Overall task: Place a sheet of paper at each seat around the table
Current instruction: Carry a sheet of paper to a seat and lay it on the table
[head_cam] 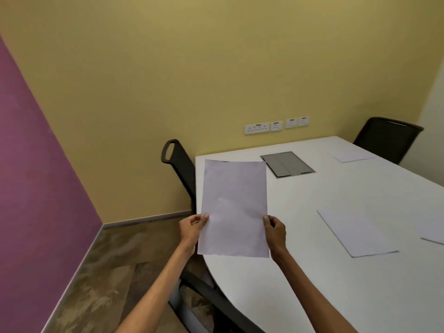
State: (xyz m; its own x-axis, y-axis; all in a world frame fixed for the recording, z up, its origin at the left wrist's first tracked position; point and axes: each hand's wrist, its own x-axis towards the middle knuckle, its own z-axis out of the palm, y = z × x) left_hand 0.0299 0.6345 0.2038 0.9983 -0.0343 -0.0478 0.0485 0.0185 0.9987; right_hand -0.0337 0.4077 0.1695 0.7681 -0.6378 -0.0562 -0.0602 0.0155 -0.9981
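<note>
White counter (312, 272), one sheet held over its corner in both my hands.

The counter filled the right of my view, a black chair (179, 164) tucked at its far left side and another chair (386, 138) at the far end. Two sheets of paper lay flat on it: one (358, 233) near my right, one (349, 155) before the far chair. My left hand (192, 228) and right hand (275, 233) pinched the held sheet (234, 207) by its lower side edges, fingers closed on it, above the counter's near left corner.
</note>
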